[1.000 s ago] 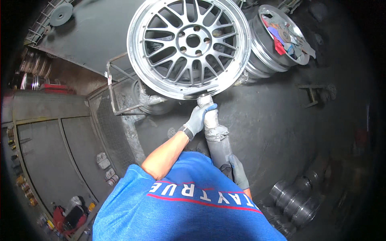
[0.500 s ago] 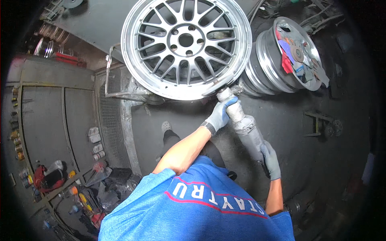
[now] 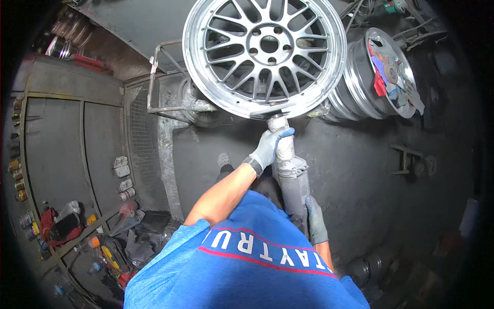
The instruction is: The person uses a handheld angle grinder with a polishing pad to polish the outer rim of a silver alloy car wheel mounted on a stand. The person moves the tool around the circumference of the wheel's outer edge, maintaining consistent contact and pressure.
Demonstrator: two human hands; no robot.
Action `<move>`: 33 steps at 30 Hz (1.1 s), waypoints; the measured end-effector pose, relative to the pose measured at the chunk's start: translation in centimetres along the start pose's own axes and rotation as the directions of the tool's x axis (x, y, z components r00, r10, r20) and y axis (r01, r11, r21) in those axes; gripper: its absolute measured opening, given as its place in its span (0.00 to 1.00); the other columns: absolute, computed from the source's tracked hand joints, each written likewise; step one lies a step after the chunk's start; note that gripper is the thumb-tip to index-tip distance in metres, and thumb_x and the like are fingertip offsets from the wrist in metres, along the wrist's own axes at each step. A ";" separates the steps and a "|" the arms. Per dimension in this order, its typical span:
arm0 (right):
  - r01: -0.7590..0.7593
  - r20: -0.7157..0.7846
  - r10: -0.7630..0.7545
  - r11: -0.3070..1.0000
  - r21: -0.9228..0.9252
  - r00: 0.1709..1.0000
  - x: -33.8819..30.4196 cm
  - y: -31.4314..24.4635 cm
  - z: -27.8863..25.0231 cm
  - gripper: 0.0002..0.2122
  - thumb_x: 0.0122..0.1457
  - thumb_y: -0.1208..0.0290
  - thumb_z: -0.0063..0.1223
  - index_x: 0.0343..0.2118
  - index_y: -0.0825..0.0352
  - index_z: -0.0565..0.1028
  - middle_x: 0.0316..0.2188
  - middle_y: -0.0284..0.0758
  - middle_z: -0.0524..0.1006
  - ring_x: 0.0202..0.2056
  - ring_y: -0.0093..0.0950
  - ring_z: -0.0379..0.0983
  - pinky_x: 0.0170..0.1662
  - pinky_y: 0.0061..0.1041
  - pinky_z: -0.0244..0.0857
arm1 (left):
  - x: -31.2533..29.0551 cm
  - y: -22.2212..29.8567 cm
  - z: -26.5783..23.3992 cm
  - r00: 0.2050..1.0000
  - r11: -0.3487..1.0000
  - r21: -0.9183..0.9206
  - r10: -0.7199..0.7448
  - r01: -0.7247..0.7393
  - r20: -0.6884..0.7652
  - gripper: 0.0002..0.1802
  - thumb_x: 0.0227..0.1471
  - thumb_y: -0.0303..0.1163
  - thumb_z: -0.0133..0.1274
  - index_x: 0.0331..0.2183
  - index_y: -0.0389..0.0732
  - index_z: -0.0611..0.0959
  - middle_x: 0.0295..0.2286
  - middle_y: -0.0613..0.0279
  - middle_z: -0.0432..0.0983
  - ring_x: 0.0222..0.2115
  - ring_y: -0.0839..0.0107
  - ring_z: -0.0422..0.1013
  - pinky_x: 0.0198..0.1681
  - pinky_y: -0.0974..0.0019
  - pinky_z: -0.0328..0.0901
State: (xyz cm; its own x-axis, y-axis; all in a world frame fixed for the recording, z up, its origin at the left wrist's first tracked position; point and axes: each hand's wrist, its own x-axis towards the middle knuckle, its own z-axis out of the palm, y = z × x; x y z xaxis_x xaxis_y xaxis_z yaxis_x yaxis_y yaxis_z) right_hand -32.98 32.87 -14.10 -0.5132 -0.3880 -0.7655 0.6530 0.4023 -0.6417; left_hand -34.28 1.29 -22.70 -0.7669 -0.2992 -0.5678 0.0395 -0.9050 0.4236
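A silver multi-spoke wheel (image 3: 262, 57) lies face up at the top middle, its polished rim toward me. Both gloved hands are closed on a long grey angle grinder (image 3: 294, 190). My left hand (image 3: 267, 148) grips the white-wrapped front part just behind the head. Farther back, my right hand (image 3: 316, 220) is wrapped around the rear of the body, with some fingers hidden. The grinder's disc (image 3: 272, 110) is at the near edge of the rim, seen almost edge-on; whether it touches the metal I cannot tell.
Right of the wheel, another wheel (image 3: 357, 77) stands on its side, with rags and discs on its face. A metal frame (image 3: 172, 109) juts out at left. Cables (image 3: 360, 13) lie at the upper right. Bags and bottles (image 3: 139, 247) crowd the lower left.
The grinder and both hands have moved left along the rim's near edge, and the tool now points more straight ahead. The view has shifted, so the wheel appears farther right.
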 end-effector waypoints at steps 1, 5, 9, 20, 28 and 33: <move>-0.006 -0.002 0.007 0.999 0.042 1.000 -0.4 1.0 1.7 0.29 0.76 0.48 0.51 0.66 0.71 0.75 0.57 0.39 0.80 0.55 0.29 0.76 0.61 0.32 0.68 | -0.7 1.0 -0.5 1.000 0.999 0.040 0.000 0.000 -0.014 0.10 0.58 0.31 0.70 0.41 0.44 0.86 0.33 0.62 0.85 0.33 0.68 0.82 0.39 0.62 0.77; -0.024 0.013 0.023 0.992 0.123 1.000 -1.5 3.1 7.6 0.29 0.76 0.48 0.51 0.65 0.72 0.75 0.56 0.39 0.81 0.55 0.30 0.76 0.61 0.32 0.68 | -1.8 4.8 -2.8 0.999 0.993 0.116 -0.004 0.008 -0.035 0.11 0.56 0.31 0.72 0.41 0.43 0.87 0.31 0.62 0.84 0.29 0.69 0.81 0.33 0.63 0.77; -0.019 -0.007 0.020 0.993 0.117 1.000 -2.3 3.1 10.4 0.29 0.76 0.48 0.50 0.64 0.72 0.76 0.56 0.40 0.81 0.55 0.30 0.76 0.61 0.32 0.68 | -2.5 6.3 -3.3 0.999 0.994 0.108 0.005 -0.001 -0.036 0.11 0.55 0.30 0.72 0.40 0.42 0.88 0.30 0.62 0.84 0.27 0.70 0.81 0.32 0.63 0.76; 0.041 -0.172 -0.053 0.997 -0.068 0.984 -4.1 0.2 3.5 0.27 0.78 0.50 0.47 0.61 0.73 0.77 0.54 0.38 0.82 0.52 0.27 0.75 0.59 0.30 0.68 | -0.5 0.8 0.8 0.995 0.997 0.016 -0.076 0.076 0.066 0.10 0.56 0.32 0.72 0.39 0.44 0.88 0.31 0.63 0.85 0.29 0.69 0.81 0.34 0.62 0.76; 0.024 -0.106 -0.022 1.000 0.009 0.994 -2.7 1.6 5.4 0.27 0.78 0.51 0.46 0.62 0.73 0.77 0.55 0.39 0.81 0.55 0.28 0.75 0.61 0.30 0.67 | -2.4 3.5 -1.1 0.999 0.999 0.003 -0.035 0.035 -0.006 0.11 0.56 0.32 0.72 0.40 0.44 0.88 0.31 0.63 0.84 0.29 0.70 0.81 0.33 0.62 0.76; 0.031 -0.031 -0.030 0.999 0.033 0.999 -0.8 2.5 8.5 0.27 0.77 0.51 0.47 0.61 0.73 0.77 0.56 0.39 0.81 0.55 0.29 0.75 0.61 0.31 0.67 | -3.7 6.9 -3.0 0.995 0.991 0.099 0.091 -0.086 -0.047 0.12 0.56 0.32 0.71 0.41 0.42 0.88 0.32 0.63 0.84 0.29 0.71 0.80 0.34 0.64 0.75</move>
State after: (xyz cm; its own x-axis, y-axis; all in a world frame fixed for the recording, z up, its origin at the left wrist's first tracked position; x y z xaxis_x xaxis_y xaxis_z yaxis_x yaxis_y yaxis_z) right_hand -26.13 27.13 -14.68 -0.5502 -0.3738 -0.7467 0.6544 0.3625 -0.6636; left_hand -29.28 -4.79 -19.80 -0.7294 -0.3941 -0.5591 0.0416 -0.8414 0.5389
